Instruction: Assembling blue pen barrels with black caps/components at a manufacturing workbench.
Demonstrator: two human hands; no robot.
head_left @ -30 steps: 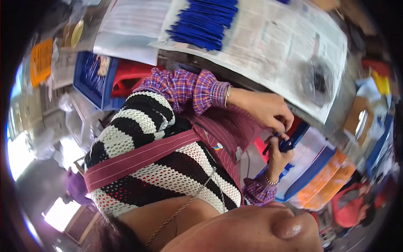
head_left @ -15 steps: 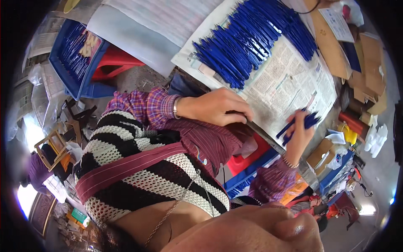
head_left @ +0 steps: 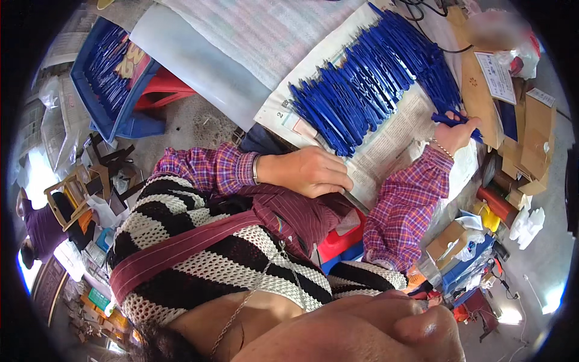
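Here, the right hand (head_left: 456, 134) closes around slender blue sticks (head_left: 445, 119) beside a matching row (head_left: 362, 84) on printed newspaper (head_left: 386, 148). The left hand (head_left: 310, 172) curls, its grip unclear.

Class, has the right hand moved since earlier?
Yes: the right hand moved across the newspaper, from its near edge to the right end of the blue pieces.

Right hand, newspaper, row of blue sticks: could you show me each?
Right hand (head_left: 456, 133), head view: back of the hand.
Newspaper (head_left: 386, 142), head view: bare printed patch.
Row of blue sticks (head_left: 364, 90), head view: its middle.
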